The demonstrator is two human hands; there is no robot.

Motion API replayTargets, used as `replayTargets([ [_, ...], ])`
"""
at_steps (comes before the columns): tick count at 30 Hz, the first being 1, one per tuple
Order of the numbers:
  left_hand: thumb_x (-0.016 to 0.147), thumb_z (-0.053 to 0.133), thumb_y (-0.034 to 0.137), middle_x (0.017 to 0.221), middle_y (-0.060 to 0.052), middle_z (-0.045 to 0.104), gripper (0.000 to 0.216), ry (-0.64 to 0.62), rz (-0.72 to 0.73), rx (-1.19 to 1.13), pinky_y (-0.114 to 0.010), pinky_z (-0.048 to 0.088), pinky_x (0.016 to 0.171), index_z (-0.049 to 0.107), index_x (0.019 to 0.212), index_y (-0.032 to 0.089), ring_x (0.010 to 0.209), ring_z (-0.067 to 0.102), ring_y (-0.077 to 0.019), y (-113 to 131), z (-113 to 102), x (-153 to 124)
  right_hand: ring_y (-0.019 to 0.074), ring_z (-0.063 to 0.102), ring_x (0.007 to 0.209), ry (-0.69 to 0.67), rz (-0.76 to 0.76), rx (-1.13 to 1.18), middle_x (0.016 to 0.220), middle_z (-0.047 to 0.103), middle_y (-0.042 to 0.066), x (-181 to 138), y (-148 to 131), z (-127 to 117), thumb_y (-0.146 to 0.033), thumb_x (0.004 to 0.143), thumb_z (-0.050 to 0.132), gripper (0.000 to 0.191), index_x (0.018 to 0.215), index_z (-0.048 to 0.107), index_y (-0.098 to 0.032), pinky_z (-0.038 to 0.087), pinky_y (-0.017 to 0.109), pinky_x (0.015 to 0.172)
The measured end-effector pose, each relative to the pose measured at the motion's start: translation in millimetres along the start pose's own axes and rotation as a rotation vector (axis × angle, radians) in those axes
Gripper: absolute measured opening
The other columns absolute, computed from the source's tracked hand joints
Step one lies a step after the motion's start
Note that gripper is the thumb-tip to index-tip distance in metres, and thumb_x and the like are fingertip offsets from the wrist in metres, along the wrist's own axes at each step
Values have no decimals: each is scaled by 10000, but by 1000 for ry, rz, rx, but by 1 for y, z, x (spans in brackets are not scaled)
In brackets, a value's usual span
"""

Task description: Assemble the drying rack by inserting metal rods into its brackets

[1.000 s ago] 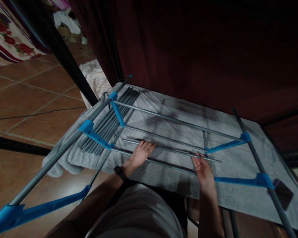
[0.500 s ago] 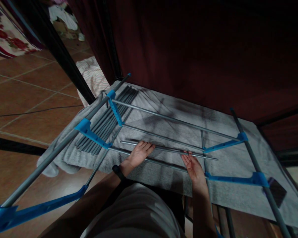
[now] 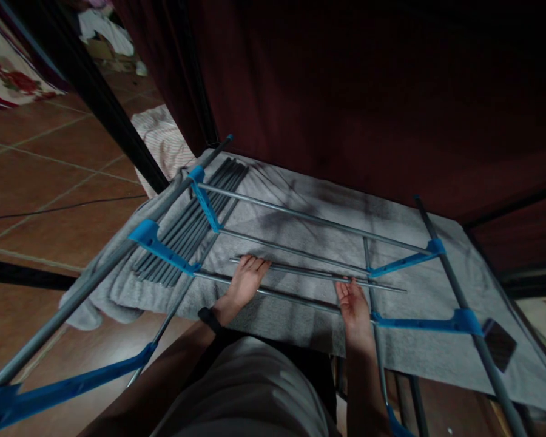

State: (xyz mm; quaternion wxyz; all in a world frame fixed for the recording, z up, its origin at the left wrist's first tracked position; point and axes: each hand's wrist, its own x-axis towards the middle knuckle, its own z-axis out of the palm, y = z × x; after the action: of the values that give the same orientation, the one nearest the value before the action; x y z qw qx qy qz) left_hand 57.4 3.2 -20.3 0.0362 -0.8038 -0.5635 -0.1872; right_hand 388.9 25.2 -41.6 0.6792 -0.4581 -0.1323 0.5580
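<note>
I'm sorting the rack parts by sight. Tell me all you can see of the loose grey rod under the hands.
The loose rod is a thin, straight grey tube, metal by its dull sheen. It lies flat and slightly slanted on the grey towel, between two fitted bars of the blue-jointed rack. The left hand rests its fingertips on the rod's left end, and the right hand touches it past the middle. Its right end appears free.

Mid-frame, the left hand point(image 3: 246, 280) and right hand point(image 3: 352, 301) touch a rod point(image 3: 300, 269) on a towel point(image 3: 432, 343). Spare rods point(image 3: 186, 230) lie centre-left.
</note>
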Motion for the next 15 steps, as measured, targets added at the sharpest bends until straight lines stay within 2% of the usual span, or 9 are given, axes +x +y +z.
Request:
replayTargets([
  [4,976,456,191,988,-75,713,278,92,-197,-92,-460,372,1022,699,1108,218,991,600,-255,-14,-2,-4,133,711,921,5,-9,35,912,747,-24,-3,-1,2,-228,771,821,170,804,654,-239,515,391,1079],
  [9,825,579,162,1157,-106,692,251,330,-581,-384,-465,398,1028,747,1003,217,1132,588,-301,-39,-2,-5,160,707,1020,-13,-27,19,964,760,-12,-4,0,2,-221,744,830,188,830,666,-251,477,430,1130],
  [10,785,599,145,1132,-100,694,254,388,-649,-499,-442,412,1019,754,974,216,1110,596,-292,-43,-2,-3,169,704,1043,-18,-31,13,970,762,-5,-3,0,1,-230,743,831,187,833,670,-253,470,441,1138],
  [12,712,639,118,952,-67,703,249,467,-792,-794,-376,454,947,760,909,209,960,624,-250,-48,-1,1,186,700,1073,-23,-42,-10,965,764,4,-2,1,0,-253,743,830,179,829,673,-257,460,463,1147],
  [15,654,687,99,701,-2,642,256,513,-1011,-1240,-286,480,773,749,889,178,710,605,-172,-47,-2,7,197,699,1090,-34,-46,-41,972,761,6,-1,2,-1,-256,743,821,170,828,673,-257,453,487,1155],
])
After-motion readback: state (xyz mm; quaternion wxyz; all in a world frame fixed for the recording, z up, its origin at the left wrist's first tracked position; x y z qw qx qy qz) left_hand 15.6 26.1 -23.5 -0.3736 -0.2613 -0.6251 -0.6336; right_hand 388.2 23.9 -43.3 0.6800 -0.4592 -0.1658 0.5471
